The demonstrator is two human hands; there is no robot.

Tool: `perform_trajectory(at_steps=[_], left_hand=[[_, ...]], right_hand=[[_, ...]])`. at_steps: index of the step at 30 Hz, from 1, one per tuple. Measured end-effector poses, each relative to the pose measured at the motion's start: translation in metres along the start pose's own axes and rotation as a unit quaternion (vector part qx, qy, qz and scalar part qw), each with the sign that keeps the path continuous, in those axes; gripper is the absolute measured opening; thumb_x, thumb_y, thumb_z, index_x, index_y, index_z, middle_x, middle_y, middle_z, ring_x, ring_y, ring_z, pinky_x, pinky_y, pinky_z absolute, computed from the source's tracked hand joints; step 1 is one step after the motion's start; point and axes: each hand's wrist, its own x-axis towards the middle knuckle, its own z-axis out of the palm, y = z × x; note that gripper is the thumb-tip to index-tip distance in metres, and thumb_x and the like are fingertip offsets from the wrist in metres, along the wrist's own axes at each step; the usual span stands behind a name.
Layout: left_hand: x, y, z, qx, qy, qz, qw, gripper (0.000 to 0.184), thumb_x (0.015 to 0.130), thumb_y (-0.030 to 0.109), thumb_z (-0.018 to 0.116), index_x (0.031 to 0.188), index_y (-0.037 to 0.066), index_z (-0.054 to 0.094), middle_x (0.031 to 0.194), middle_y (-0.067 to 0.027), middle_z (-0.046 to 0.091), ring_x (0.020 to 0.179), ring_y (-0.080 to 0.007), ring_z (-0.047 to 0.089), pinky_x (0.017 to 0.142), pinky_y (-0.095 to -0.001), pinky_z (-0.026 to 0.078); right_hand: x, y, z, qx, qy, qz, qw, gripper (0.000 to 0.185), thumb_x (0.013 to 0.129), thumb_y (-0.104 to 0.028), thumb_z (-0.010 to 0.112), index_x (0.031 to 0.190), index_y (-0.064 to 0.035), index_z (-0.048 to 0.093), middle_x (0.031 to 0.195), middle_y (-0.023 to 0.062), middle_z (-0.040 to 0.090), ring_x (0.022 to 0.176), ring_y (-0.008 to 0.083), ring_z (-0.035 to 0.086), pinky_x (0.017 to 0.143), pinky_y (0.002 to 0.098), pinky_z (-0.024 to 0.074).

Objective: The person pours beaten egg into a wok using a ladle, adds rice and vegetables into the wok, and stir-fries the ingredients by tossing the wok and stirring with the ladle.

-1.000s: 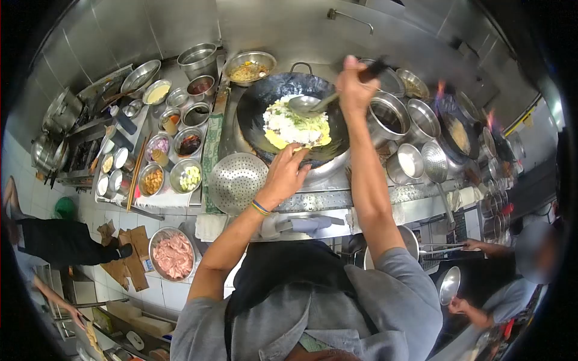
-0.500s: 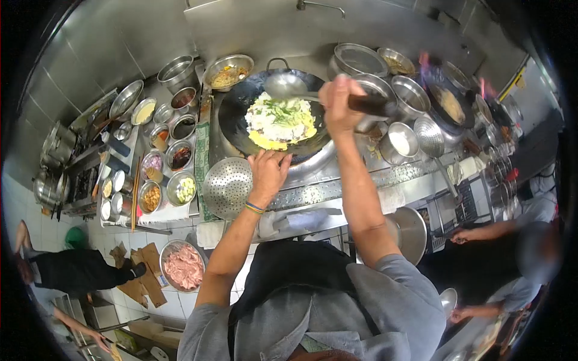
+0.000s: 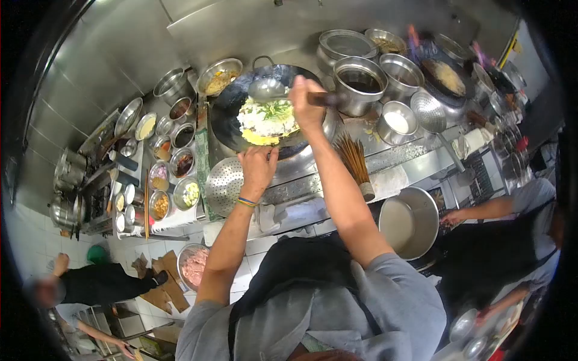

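Food in a wok
Right hand grips a ladle; left hand at near edge, can't tell if gripping.

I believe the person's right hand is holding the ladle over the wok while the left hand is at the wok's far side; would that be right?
Not quite: the left hand is at the near side of the wok, by the rim closest to the person, as the head view shows. The right hand is indeed holding the ladle over the wok.
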Motion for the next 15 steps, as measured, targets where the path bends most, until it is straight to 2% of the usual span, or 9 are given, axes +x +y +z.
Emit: perform_trajectory(at_steps=[1,2,5,7,8,9,11,12,15], left_hand=[[0.001,0.003,0.000,-0.002,-0.010,-0.015,1.000,0.019,0.087,0.025,0.067,0.091,0.008,0.075,0.090,-0.0085,0.071,0.093,-0.0272,0.061,0.085,-0.0453,0.036],[-0.003,0.004,0.002,0.001,-0.004,-0.010,1.000,0.021,0.085,0.023,0.068,0.099,0.007,0.072,0.098,-0.0101,0.068,0.099,-0.0286,0.059,0.087,-0.0465,0.036],[-0.024,0.012,0.008,0.001,0.025,0.001,1.000,0.042,0.081,0.018,0.071,0.119,0.004,0.060,0.120,-0.0144,0.058,0.117,-0.0335,0.050,0.093,-0.0501,0.035],[-0.032,0.020,0.009,-0.004,0.056,0.016,0.998,0.059,0.078,0.014,0.073,0.130,0.003,0.050,0.131,-0.0170,0.048,0.126,-0.0374,0.041,0.099,-0.0525,0.033],[-0.033,0.020,0.009,-0.007,0.032,0.003,0.999,0.066,0.076,0.009,0.073,0.134,-0.001,0.043,0.133,-0.0200,0.042,0.130,-0.0413,0.037,0.105,-0.0541,0.032],[-0.033,0.018,0.009,-0.024,0.040,0.013,0.999,0.066,0.076,0.008,0.073,0.134,-0.001,0.043,0.133,-0.0201,0.043,0.130,-0.0417,0.037,0.106,-0.0539,0.031],[-0.030,0.015,0.011,-0.059,0.050,0.038,0.996,0.067,0.076,0.007,0.072,0.135,-0.001,0.042,0.133,-0.0201,0.043,0.130,-0.0425,0.037,0.108,-0.0536,0.031],[-0.030,0.019,0.008,-0.062,0.057,0.025,0.996,0.058,0.076,0.007,0.074,0.128,-0.002,0.050,0.131,-0.0238,0.046,0.131,-0.0448,0.038,0.112,-0.0489,0.031],[-0.043,0.022,-0.018,-0.089,0.014,0.060,0.994,0.040,0.081,0.008,0.071,0.118,-0.004,0.060,0.133,-0.0258,0.051,0.131,-0.0458,0.043,0.111,-0.0479,0.034]], right_hand=[[-0.006,0.055,0.009,-0.003,0.002,0.013,1.000,0.041,0.098,-0.020,0.061,0.061,-0.0044,0.053,0.055,-0.0032,0.049,0.049,0.0073,0.044,0.046,0.0268,0.0328],[0.000,0.052,0.015,0.036,0.005,0.040,0.999,0.039,0.097,-0.020,0.063,0.062,-0.0048,0.053,0.055,-0.0040,0.049,0.049,0.0062,0.043,0.046,0.0267,0.0320],[0.033,-0.019,0.017,0.067,-0.011,0.032,0.997,0.038,0.096,-0.017,0.064,0.062,-0.0073,0.050,0.055,-0.0066,0.045,0.049,0.0024,0.040,0.045,0.0248,0.0289],[0.025,-0.037,0.013,0.093,-0.001,0.043,0.995,0.040,0.094,-0.013,0.066,0.060,0.0007,0.049,0.056,-0.0075,0.044,0.053,0.0027,0.038,0.046,0.0273,0.0296],[0.015,-0.035,0.014,0.165,0.002,0.041,0.985,0.043,0.094,-0.012,0.065,0.058,-0.0028,0.044,0.055,-0.0075,0.039,0.051,0.0036,0.035,0.046,0.0294,0.0276],[0.005,-0.011,0.013,0.076,-0.017,-0.004,0.997,0.046,0.095,-0.012,0.064,0.057,-0.0069,0.039,0.056,-0.0086,0.036,0.051,0.0044,0.034,0.046,0.0304,0.0267],[-0.018,0.001,0.039,0.128,-0.023,0.095,0.987,0.046,0.095,-0.014,0.065,0.057,-0.0078,0.040,0.055,-0.0078,0.036,0.050,0.0055,0.034,0.046,0.0316,0.0268],[-0.016,0.012,0.039,0.144,-0.102,0.122,0.977,0.043,0.095,-0.016,0.065,0.058,-0.0059,0.045,0.055,-0.0084,0.039,0.049,0.0058,0.036,0.046,0.0314,0.0286],[0.020,-0.050,0.024,0.064,-0.140,0.053,0.987,0.039,0.094,-0.016,0.067,0.062,-0.0083,0.047,0.058,-0.0073,0.046,0.053,0.0034,0.042,0.049,0.0238,0.0318]])
